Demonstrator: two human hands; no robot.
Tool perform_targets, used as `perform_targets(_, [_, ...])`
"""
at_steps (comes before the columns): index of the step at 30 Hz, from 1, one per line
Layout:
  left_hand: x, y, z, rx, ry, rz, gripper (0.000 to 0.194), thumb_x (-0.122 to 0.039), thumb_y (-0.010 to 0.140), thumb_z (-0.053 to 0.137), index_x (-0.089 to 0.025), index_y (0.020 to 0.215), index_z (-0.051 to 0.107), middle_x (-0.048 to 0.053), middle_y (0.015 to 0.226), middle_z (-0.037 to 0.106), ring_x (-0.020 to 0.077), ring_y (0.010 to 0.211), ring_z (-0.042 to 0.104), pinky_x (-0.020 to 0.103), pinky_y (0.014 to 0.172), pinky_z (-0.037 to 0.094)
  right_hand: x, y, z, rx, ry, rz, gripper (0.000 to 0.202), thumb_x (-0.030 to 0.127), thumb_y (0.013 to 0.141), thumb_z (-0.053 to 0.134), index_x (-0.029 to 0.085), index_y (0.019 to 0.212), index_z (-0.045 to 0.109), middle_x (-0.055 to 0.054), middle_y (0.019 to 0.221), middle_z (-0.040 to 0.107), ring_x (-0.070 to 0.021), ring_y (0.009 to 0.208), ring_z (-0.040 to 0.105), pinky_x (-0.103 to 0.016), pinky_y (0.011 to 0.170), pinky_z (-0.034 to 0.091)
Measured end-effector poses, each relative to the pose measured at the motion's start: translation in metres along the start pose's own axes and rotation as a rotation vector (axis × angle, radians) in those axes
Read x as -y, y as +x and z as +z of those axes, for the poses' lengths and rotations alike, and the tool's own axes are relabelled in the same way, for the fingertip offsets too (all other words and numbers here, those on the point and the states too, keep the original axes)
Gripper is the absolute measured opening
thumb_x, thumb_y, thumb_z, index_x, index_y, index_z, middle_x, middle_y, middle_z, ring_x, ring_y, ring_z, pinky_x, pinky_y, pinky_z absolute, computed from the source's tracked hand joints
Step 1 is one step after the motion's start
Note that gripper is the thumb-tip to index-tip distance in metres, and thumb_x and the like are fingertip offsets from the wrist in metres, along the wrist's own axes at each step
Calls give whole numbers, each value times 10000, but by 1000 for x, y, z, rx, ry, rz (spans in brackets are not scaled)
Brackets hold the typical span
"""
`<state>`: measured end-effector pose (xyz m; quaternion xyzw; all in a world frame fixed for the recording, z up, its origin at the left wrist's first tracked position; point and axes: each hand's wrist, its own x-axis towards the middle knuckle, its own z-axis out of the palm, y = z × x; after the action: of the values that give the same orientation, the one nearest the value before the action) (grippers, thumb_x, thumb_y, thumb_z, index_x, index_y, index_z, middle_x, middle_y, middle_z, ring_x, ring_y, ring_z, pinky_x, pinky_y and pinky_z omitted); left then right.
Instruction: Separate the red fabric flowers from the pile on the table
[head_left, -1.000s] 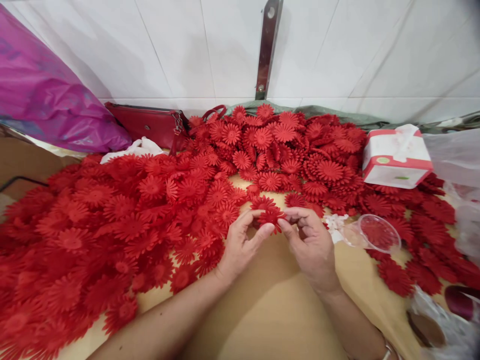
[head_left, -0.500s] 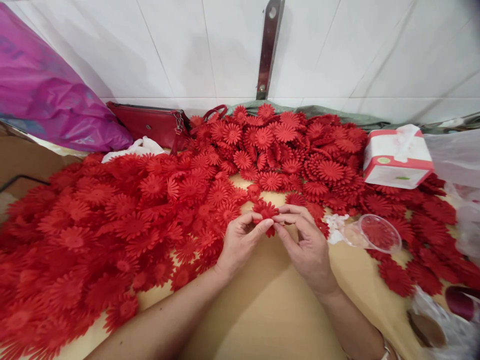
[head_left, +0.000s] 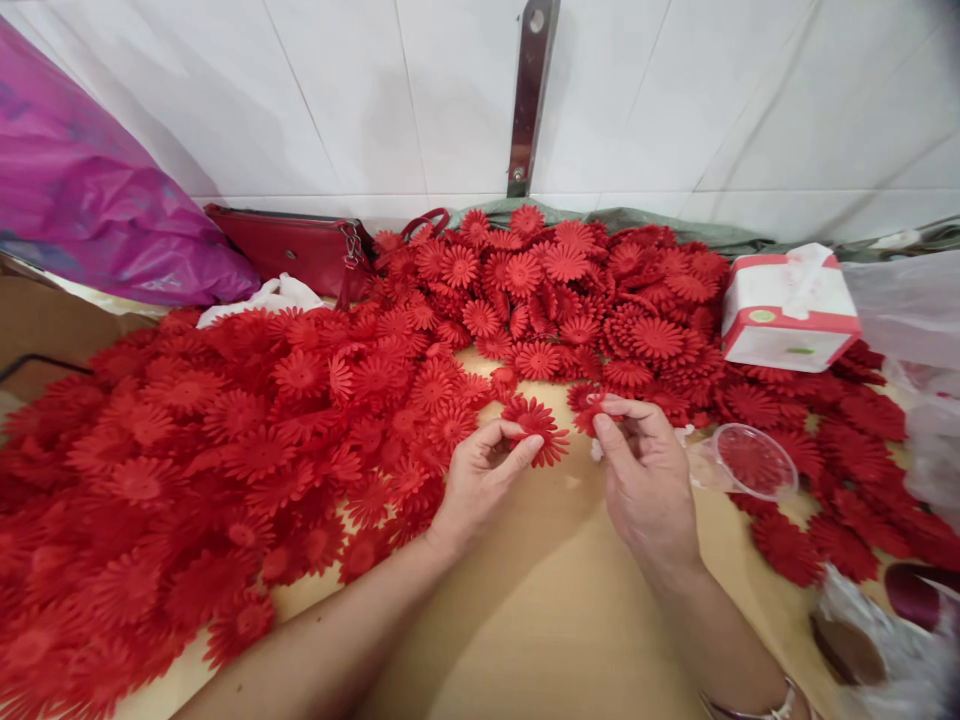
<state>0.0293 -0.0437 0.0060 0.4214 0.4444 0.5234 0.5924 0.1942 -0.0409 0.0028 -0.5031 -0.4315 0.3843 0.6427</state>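
A red flower-shaped piece (head_left: 541, 430) is pinched between the thumb and fingers of my left hand (head_left: 484, 475), over the middle of the table. To its right, my right hand (head_left: 651, 480) has thumb and fingertips pressed together at a small, thin, pale red bit (head_left: 595, 399), too small to make out well. Red petals show just left of those fingertips; whether they are held or lie behind is unclear. The hands are apart. Large heaps of red flower pieces (head_left: 300, 372) spread to the left, behind and to the right of both hands.
A tissue box (head_left: 792, 310) sits on the flowers at the right. Nearer are a clear plastic cup (head_left: 754, 462) on its side and a crumpled plastic bag (head_left: 881, 635). At the back left are a red purse (head_left: 289, 245) and a purple bag (head_left: 112, 190), by the tiled wall (head_left: 465, 100).
My right hand has moved away to the right from the flower piece in my left hand, its fingertips now closed on a thin bit. My left hand stays about where it was. The view has shifted slightly.
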Motion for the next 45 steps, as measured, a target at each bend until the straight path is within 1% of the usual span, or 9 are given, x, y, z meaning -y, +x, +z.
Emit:
perform_targets(5, [-6,0,2,-53,-49,13,395,-476,752,831,-176,749,573,-63,669,501,75,607,411,202,612,376,3,-2,5,34,27,26,261,299,824,785,266,1046,652,-11,1046,702,-135,904,669,-282,823,546])
perform_targets(11, [-9,2,1,-144,-19,85,395,-512,793,787,-182,782,571,-35,745,546,100,698,483,209,685,435,1,-4,5,69,-82,8,375,285,839,765,275,1193,642,-36,1127,677,-159,976,653,-339,901,548])
perform_targets(16, [-6,3,-1,-189,12,121,318,-474,865,727,-178,867,612,-16,797,598,115,744,562,224,748,473,-1,-6,3,101,-111,57,300,317,855,751,265,1140,674,-25,1028,697,-169,936,643,-333,873,533])
perform_targets(23, [-4,3,-2,-163,-28,120,304,-449,855,748,-182,914,616,-24,752,619,120,723,612,238,749,506,-2,-6,2,204,-84,108,249,370,921,676,246,1136,657,-57,1126,737,-196,982,678,-381,925,534])
perform_targets(29, [1,3,-5,-157,-100,100,303,-480,921,666,-182,908,609,-4,814,662,118,745,630,253,809,502,-4,-8,4,287,-292,-10,315,305,913,665,242,1218,620,-68,1157,692,-209,1081,654,-406,997,514])
perform_targets(33, [0,4,-3,-206,-148,84,397,-497,769,818,-190,898,601,-14,833,669,111,729,631,245,773,509,1,-11,6,290,-385,-161,292,291,947,622,245,1235,620,-89,1238,634,-221,1154,616,-412,1000,511])
perform_targets(35, [-3,4,-1,-186,-132,84,401,-467,718,860,-187,875,620,-11,833,674,114,738,621,244,759,512,7,-12,6,273,-382,-182,266,322,974,594,252,1229,626,-90,1249,632,-225,1164,612,-415,1010,506])
perform_targets(40, [-8,2,0,-128,1,105,256,-390,797,789,-170,848,669,3,828,662,131,793,598,247,795,500,15,-16,6,324,-322,-100,275,389,1009,550,257,1236,632,-75,1224,674,-213,1154,633,-399,1037,492])
perform_targets(45, [-6,-2,-1,-11,132,142,95,-262,857,692,-176,897,683,17,848,674,143,790,608,244,764,496,8,-18,9,327,-300,-99,259,382,950,657,261,1178,628,-52,1138,675,-203,1059,650,-388,977,519])
